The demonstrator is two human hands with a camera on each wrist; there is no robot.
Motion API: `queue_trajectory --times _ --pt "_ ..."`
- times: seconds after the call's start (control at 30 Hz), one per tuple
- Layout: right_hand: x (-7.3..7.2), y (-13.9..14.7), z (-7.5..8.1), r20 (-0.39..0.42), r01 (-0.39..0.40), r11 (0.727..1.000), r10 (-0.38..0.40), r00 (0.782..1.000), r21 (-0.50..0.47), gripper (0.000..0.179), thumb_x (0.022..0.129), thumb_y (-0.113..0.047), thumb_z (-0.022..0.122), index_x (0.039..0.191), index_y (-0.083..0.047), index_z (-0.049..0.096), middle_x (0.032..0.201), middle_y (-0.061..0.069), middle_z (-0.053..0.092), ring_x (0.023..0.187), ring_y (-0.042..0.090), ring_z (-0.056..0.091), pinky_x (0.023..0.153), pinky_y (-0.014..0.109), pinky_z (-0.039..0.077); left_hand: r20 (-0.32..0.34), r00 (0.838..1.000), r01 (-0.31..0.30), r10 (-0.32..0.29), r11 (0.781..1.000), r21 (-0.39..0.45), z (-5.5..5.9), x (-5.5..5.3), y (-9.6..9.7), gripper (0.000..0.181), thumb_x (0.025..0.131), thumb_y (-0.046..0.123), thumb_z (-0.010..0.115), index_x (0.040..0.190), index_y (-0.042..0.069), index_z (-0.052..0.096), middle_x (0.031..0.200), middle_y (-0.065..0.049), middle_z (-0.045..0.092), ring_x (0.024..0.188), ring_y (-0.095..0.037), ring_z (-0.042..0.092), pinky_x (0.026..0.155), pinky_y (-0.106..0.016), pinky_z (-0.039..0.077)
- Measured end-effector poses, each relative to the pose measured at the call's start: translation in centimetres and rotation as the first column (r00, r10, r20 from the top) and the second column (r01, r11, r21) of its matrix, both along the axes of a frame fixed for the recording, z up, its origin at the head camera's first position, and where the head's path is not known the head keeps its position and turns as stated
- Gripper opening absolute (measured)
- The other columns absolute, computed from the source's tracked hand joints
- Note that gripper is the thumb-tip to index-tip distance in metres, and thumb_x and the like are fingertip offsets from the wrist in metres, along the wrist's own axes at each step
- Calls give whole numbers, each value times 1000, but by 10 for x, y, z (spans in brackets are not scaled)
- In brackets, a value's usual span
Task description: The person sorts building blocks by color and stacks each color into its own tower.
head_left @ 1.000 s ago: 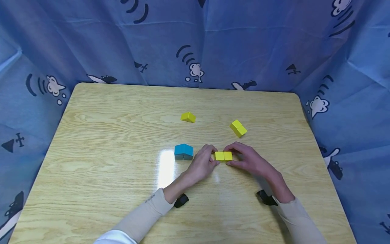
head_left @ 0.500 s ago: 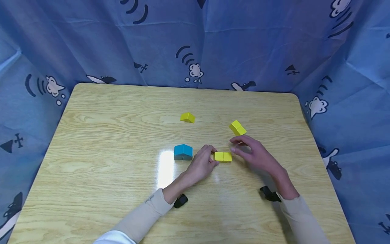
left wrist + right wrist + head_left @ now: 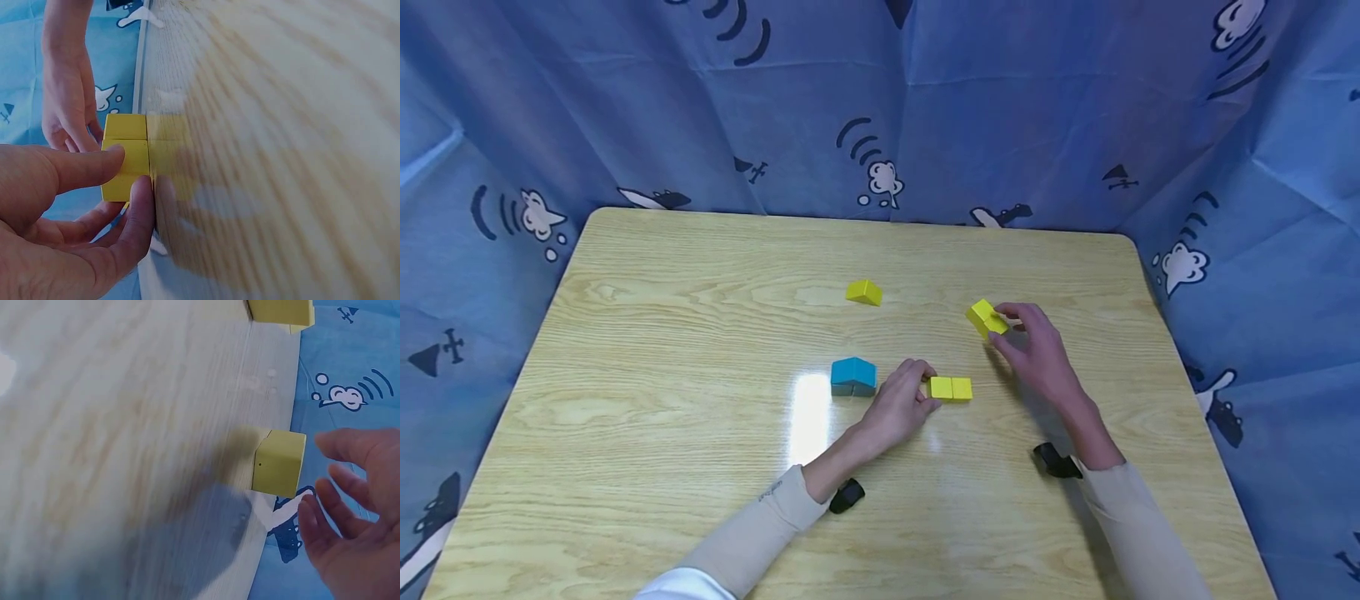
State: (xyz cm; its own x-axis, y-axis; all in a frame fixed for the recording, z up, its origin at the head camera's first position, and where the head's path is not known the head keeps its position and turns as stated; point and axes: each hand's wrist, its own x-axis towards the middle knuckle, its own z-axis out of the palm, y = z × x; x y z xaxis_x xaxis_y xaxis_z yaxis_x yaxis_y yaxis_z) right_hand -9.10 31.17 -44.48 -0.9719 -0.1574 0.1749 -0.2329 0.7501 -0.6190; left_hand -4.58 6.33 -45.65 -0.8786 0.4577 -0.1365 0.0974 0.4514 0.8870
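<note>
Two yellow blocks (image 3: 951, 388) stand side by side on the wooden table, right of its middle. My left hand (image 3: 900, 402) holds their left end, its thumb (image 3: 87, 167) pressed on the near face in the left wrist view. Farther back and to the right lies another yellow piece (image 3: 982, 315), set at an angle. Around its right side is my right hand (image 3: 1037, 354), thumb and fingers spread. In the right wrist view, a gap shows between those fingers (image 3: 337, 506) and the yellow block (image 3: 278, 465).
A blue roof-shaped piece (image 3: 853, 371) on a grey-looking base stands left of my left hand. Toward the back of the wooden table (image 3: 700, 333) lies a yellow wedge-shaped block (image 3: 864, 292). A blue printed curtain (image 3: 805, 108) surrounds the table's far and side edges.
My right hand has let go of the two yellow blocks and moved back and right to the angled yellow piece. The left hand stays where it was, holding the pair.
</note>
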Motion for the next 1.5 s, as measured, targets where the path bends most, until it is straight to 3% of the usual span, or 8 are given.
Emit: queue_trajectory --times 0.3,0.6,1.23,1.5 --pt "-11 -3 -5 137 69 997 -72 988 24 55 96 -4 72 142 7 46 131 28 54 117 43 56 99 57 49 -7 1000 9 -9 1000 -13 -1 -1 1 34 95 3 74 125 0 59 119 -9 59 84 -9 57 69 -16 50" --pt "-3 -1 -1 161 75 995 -86 983 71 47 93 -4 74 134 9 54 122 27 60 109 42 61 94 55 53 -25 1000 8 -9 1000 -11 -2 -2 0 34 94 3 75 124 0 60 117 -9 60 84 -9 57 69 -17 50" --pt "22 2 3 89 -78 996 82 993 -48 39 90 1 77 127 0 64 120 15 63 107 27 60 90 51 56 -30 999 20 -20 1000 -7 -1 -2 -2 34 95 3 73 126 -1 59 118 -10 59 84 -10 57 68 -17 50" --pt "27 -3 7 108 -116 987 129 986 -115 40 89 0 79 127 -4 65 124 12 64 111 24 61 95 27 54 -27 999 22 -22 1000 -3 -2 -2 -2 34 95 3 73 126 -1 59 118 -11 59 84 -10 58 68 -17 50"
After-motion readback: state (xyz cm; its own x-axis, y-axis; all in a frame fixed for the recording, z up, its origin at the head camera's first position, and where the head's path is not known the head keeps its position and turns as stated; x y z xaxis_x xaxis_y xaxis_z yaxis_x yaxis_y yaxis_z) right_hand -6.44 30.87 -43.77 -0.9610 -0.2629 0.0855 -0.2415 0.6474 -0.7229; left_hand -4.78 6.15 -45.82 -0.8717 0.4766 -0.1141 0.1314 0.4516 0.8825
